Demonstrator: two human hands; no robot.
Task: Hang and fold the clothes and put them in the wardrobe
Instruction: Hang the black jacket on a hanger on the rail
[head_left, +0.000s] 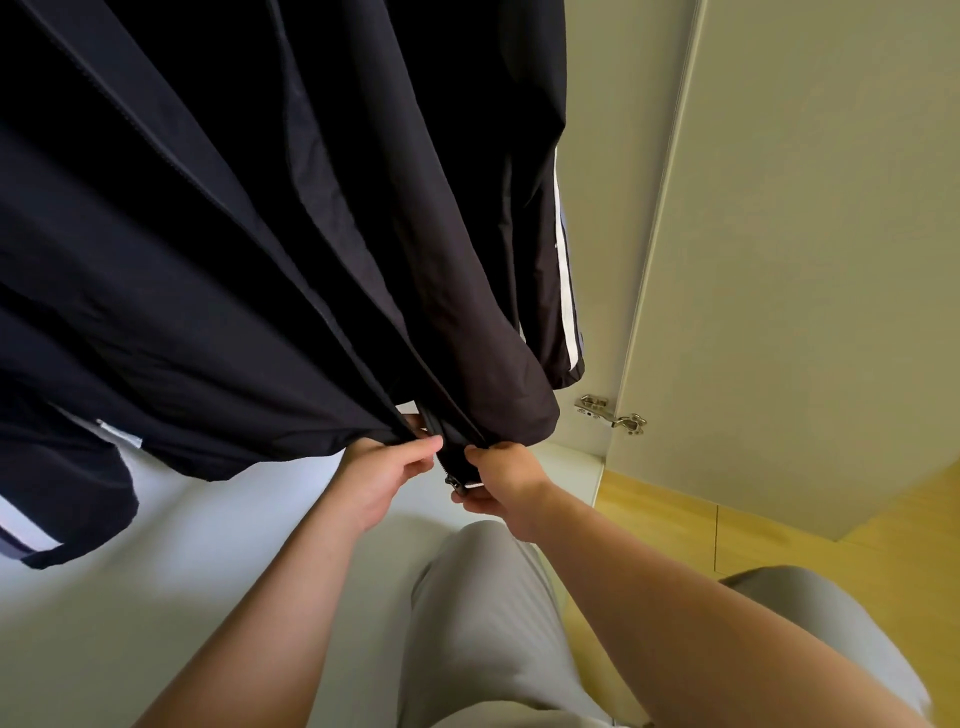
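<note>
At the bottom hem of the black jacket (260, 234), both grips are clamped on cloth: the left hand (387, 480) pinches the edge beside the zip (457, 475), and the right hand (501, 483) pinches the zip's foot. The fabric looks thin, soft, light and probably slippery, so the stiffer zip tape seems the surest hold. The jacket hangs from above, just beside the wardrobe door (779, 260). Both forearms reach forward, hands close together.

A smooth white flat panel (156, 623) spreads below and left of the left hand (382, 478); its front edge meets a yellow wooden plank floor (675, 519) just right of the right hand (506, 480).
</note>
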